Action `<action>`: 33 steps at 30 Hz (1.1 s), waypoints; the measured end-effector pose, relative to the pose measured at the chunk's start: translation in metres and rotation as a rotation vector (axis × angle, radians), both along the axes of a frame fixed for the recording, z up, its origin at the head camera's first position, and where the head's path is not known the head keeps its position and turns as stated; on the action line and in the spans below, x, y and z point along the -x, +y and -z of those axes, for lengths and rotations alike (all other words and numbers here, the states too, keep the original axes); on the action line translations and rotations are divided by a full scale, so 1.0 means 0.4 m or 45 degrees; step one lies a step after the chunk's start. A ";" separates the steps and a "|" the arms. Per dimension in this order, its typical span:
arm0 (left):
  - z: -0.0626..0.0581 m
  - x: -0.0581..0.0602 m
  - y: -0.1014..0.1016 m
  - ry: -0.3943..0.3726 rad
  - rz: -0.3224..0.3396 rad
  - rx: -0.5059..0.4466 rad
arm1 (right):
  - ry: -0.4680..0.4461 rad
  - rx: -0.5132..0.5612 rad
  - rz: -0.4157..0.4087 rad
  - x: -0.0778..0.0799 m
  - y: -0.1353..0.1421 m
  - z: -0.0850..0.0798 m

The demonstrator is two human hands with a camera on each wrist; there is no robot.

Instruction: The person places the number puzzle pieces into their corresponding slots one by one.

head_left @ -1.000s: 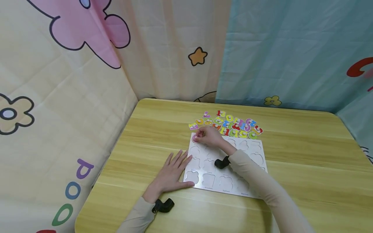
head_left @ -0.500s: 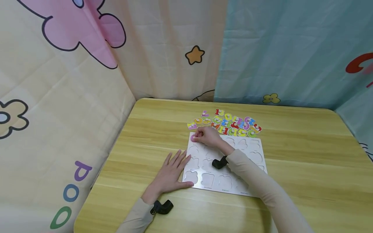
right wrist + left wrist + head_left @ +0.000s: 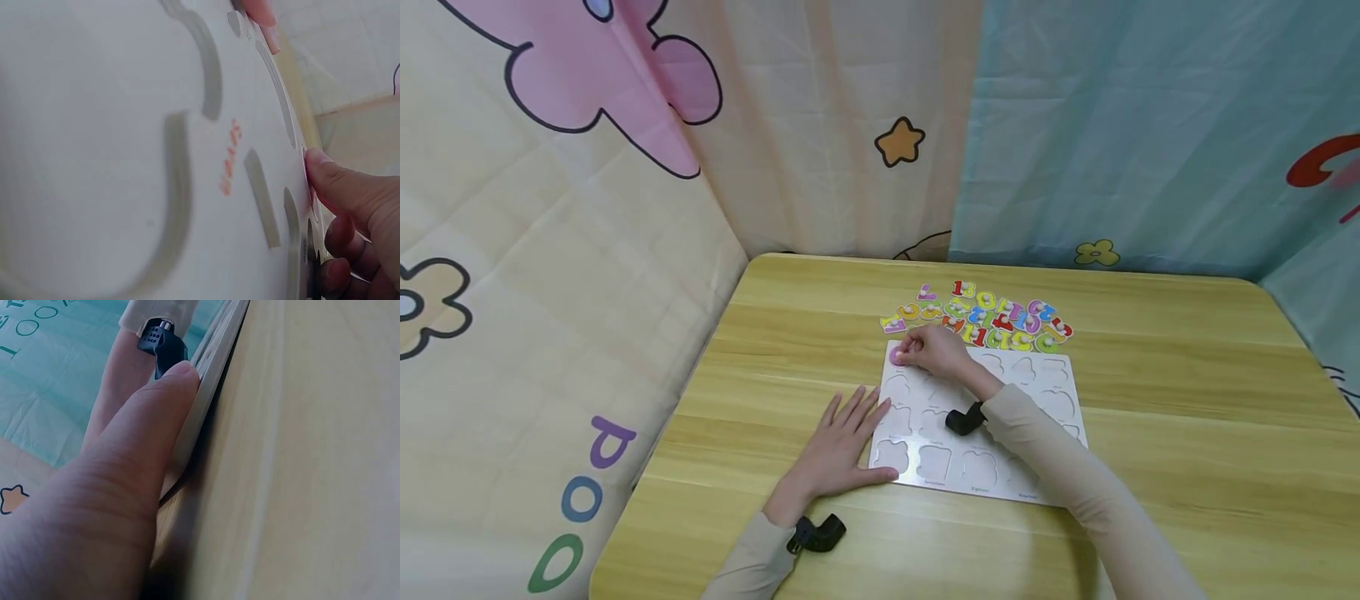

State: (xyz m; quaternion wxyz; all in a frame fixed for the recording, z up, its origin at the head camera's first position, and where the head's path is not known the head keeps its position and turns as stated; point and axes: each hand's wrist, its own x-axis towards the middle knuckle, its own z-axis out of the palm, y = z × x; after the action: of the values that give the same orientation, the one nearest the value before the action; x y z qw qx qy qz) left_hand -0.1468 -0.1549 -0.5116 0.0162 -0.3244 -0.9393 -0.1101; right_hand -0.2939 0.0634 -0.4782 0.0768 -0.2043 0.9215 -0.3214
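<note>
My right hand pinches a small pink puzzle piece at the far left corner of a white puzzle board. Fingers cover part of the piece, so its full shape and how deep it sits cannot be told. In the right wrist view, the thumb and curled fingers of that hand are at the board's edge, beyond recesses and a red printed word. My left hand lies with spread, straight fingers at the board's left edge. Its thumb touches the board's near side in the left wrist view.
Several colourful number pieces lie in a cluster just behind the board. All this stands on a wood-grain table. Patterned curtains hang along the table's back and left side.
The head view has shifted slightly. Both hands stay in nearly the same places on the board, with the right still pinching the pink piece at the corner.
</note>
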 end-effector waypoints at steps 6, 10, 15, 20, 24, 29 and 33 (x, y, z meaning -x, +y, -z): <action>0.003 0.002 0.001 0.004 -0.001 0.008 | 0.035 -0.010 -0.015 -0.006 0.004 -0.003; 0.004 0.003 0.001 0.010 0.005 0.008 | 0.024 -0.014 -0.041 -0.007 0.009 -0.003; 0.004 0.002 -0.001 0.006 0.002 0.003 | 0.012 0.016 -0.085 -0.012 0.018 0.004; 0.001 0.000 -0.002 0.021 0.001 -0.007 | -0.010 0.044 -0.061 -0.021 0.036 -0.003; -0.001 0.000 -0.003 0.029 0.002 -0.016 | -0.006 0.085 0.000 -0.015 0.067 -0.019; -0.001 0.000 -0.003 0.014 -0.002 -0.004 | 0.066 0.095 0.116 0.023 0.123 -0.035; 0.000 -0.001 -0.003 -0.002 -0.003 -0.011 | 0.087 -0.006 0.154 0.056 0.163 -0.038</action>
State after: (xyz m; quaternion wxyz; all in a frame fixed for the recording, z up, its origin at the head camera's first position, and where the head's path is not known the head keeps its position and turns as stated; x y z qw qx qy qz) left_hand -0.1463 -0.1562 -0.5116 0.0169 -0.3233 -0.9392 -0.1146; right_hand -0.3164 0.1286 -0.4629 0.0260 -0.1589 0.9349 -0.3162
